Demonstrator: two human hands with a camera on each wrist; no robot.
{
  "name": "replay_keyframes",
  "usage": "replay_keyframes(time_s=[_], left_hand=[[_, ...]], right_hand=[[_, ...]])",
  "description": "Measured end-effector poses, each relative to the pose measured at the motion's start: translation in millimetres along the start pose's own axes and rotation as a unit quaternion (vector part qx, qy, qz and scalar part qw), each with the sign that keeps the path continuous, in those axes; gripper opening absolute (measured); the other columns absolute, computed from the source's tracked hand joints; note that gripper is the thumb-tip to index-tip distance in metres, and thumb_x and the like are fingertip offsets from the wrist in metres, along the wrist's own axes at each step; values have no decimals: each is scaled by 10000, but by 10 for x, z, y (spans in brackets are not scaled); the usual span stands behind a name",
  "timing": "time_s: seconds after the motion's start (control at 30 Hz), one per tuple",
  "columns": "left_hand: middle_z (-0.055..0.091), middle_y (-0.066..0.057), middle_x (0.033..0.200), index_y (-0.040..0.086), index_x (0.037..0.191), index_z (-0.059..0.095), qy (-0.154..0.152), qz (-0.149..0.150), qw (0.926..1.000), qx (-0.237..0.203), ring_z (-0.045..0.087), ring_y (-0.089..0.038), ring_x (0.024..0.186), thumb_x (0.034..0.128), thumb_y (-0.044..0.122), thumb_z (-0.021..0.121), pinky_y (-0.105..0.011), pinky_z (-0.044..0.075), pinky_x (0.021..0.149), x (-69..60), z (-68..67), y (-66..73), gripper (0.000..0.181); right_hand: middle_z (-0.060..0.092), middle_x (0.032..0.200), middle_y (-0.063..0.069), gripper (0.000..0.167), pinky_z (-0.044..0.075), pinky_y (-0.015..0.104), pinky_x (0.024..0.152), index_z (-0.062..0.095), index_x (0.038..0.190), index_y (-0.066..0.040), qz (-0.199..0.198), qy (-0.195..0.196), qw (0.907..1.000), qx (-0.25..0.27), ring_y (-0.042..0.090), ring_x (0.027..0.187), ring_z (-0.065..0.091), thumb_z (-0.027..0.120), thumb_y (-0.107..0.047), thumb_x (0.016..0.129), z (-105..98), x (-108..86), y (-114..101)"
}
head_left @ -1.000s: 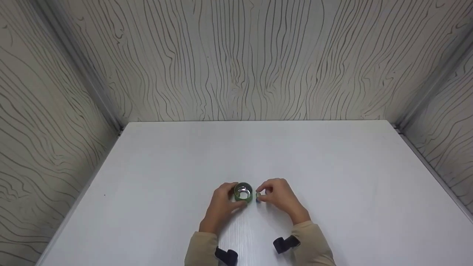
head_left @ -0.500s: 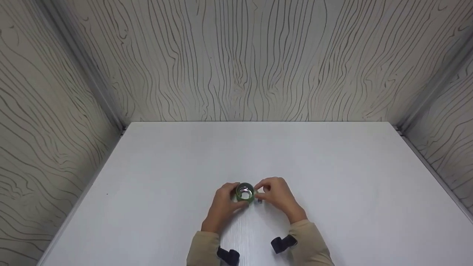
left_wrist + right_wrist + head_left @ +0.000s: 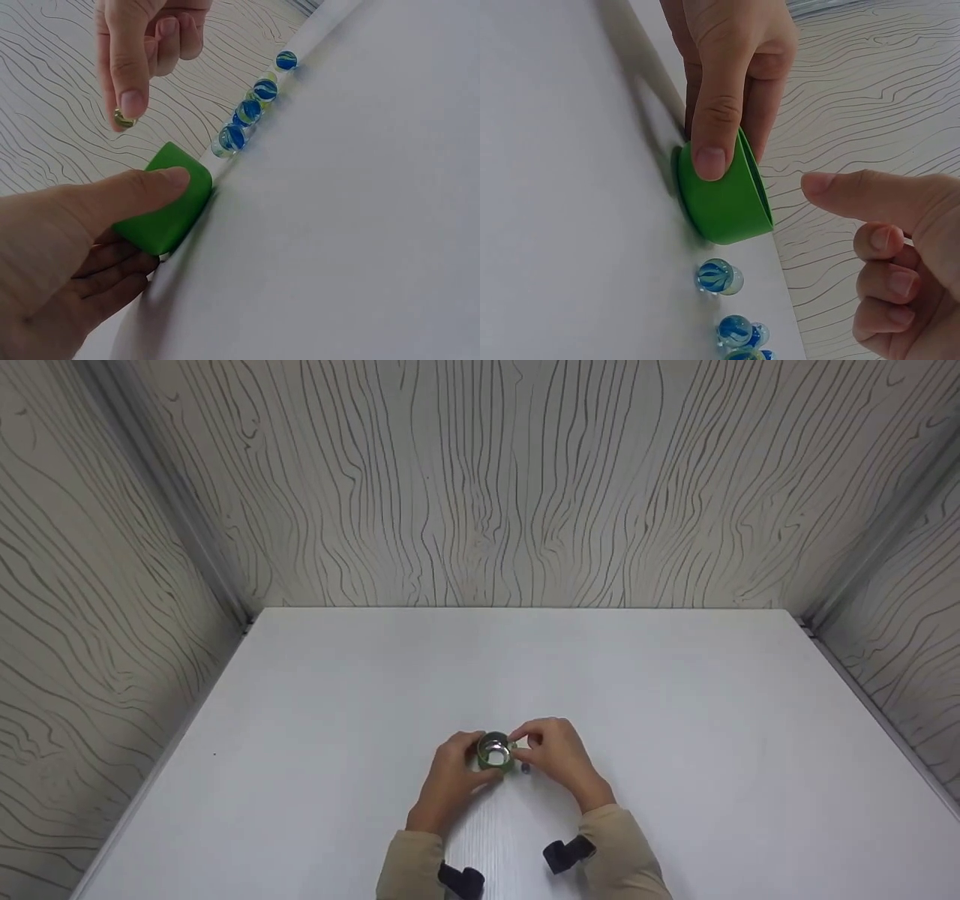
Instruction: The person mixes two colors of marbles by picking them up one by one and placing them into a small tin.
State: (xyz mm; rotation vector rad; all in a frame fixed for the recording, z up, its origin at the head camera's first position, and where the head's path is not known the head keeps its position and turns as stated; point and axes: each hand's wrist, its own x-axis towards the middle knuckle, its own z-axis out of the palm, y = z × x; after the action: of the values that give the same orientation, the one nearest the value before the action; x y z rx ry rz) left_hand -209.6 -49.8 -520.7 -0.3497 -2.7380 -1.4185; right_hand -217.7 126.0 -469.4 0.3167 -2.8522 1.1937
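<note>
My left hand (image 3: 444,784) holds a small round green cup (image 3: 489,766) by its sides, thumb against the near wall. Its mouth faces up and the inside looks shiny. Thumb and index finger of my right hand (image 3: 561,751) are at the cup's right rim. The left wrist view shows them pinching a yellow-green marble (image 3: 124,118) above the cup (image 3: 180,199). In the right wrist view the thumb hides that marble. Several blue-swirled and yellowish marbles (image 3: 247,112) lie on the table in a cluster beside the cup.
A white table (image 3: 360,682) extends around both hands, with a wood-grain patterned wall (image 3: 487,495) behind it and similar panels at both sides. Black straps with small cameras (image 3: 568,855) are on both sleeves.
My right hand has moved left, from beside the cup to its right rim. One dark marble on the table now shows below the fingers. The left hand keeps its hold.
</note>
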Motion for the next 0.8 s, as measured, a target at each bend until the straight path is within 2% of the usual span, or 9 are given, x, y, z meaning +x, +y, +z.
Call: replay_keyframes(time_s=[0.4, 0.8], left_hand=[[666, -70, 1189, 54, 1232, 615, -7, -63, 10000, -60, 620, -226, 1178, 770, 192, 798, -391, 491, 1080, -12, -1, -5, 516], [670, -98, 1157, 10, 1221, 608, 16, 206, 9998, 64, 639, -242, 1140, 757, 149, 807, -356, 521, 1039, 5, 3, -30, 524]], right_hand=[[458, 604, -55, 132, 305, 146, 503, 765, 893, -90, 127, -21, 9999, 99, 80, 588, 400, 774, -68, 764, 37, 13, -4], [457, 615, -58, 130, 302, 143, 505, 762, 895, -86, 28, -10, 10000, 86, 73, 591, 391, 782, -109, 769, 74, 27, 0]])
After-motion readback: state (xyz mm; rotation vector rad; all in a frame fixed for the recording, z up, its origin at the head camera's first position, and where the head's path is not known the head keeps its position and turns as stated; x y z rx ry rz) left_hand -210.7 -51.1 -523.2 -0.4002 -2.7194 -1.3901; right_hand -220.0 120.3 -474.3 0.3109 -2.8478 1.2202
